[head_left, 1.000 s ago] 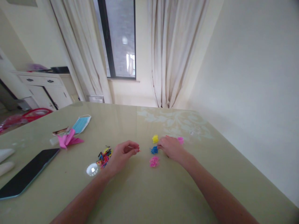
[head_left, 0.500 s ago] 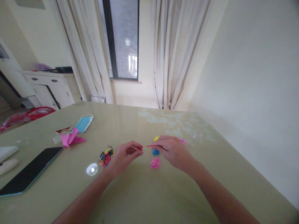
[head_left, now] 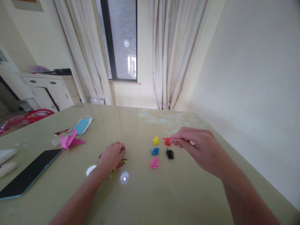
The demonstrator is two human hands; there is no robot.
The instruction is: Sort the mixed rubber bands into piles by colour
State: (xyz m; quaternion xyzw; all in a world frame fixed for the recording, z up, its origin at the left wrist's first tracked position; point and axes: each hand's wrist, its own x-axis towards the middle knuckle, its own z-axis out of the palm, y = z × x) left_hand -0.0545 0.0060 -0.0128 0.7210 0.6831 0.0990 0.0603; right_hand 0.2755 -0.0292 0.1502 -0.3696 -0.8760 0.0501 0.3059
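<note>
My right hand (head_left: 197, 148) pinches a red rubber band between thumb and fingertips, right at the small red pile (head_left: 167, 142). Around that pile lie a yellow pile (head_left: 156, 140), a blue pile (head_left: 155, 152), a black pile (head_left: 170, 153) and a pink pile (head_left: 154, 163) of little rubber bands. My left hand (head_left: 112, 156) rests over the mixed multicoloured rubber bands (head_left: 120, 165), covering most of them. Its fingers are curled down and close together; what they hold, if anything, is hidden.
On the left lie a dark tablet-like slab (head_left: 30, 172), a pink folded paper shape (head_left: 70, 140) and a blue face mask (head_left: 82, 125). Pale rounded objects (head_left: 8, 168) sit at the far left edge. A wall (head_left: 253, 93) flanks the table's right side.
My right hand has moved right with the red band, uncovering the black and red piles. My left hand has gone left and down onto the mixed bands, away from the right hand.
</note>
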